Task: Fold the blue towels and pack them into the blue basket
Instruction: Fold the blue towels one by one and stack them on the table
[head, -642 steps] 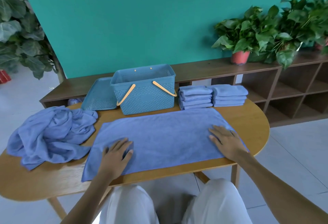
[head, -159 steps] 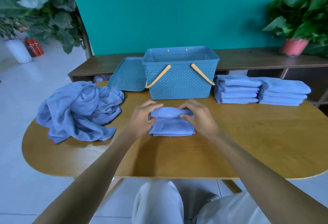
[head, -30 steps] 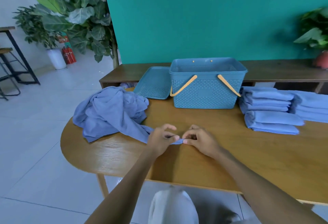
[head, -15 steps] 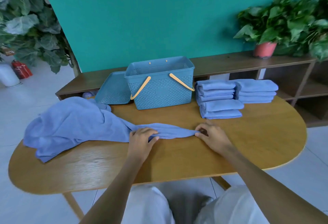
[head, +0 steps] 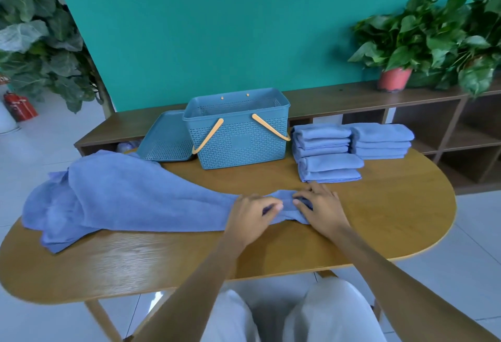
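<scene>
since half a second ago the right hand (head: pixel 321 207) has been brought in leftward, so that both hands are now close together on the near end of the unfolded blue towel (head: pixel 130 195). the towel's stretched tip has been bunched up between them, and the left hand (head: pixel 250 217) is now curled onto the cloth.

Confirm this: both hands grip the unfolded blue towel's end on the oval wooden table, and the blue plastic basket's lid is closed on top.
Not quite. The head view shows the blue perforated lid off, leaning beside the open blue plastic basket. Both the left hand and right hand do grip the unfolded blue towel.
</scene>
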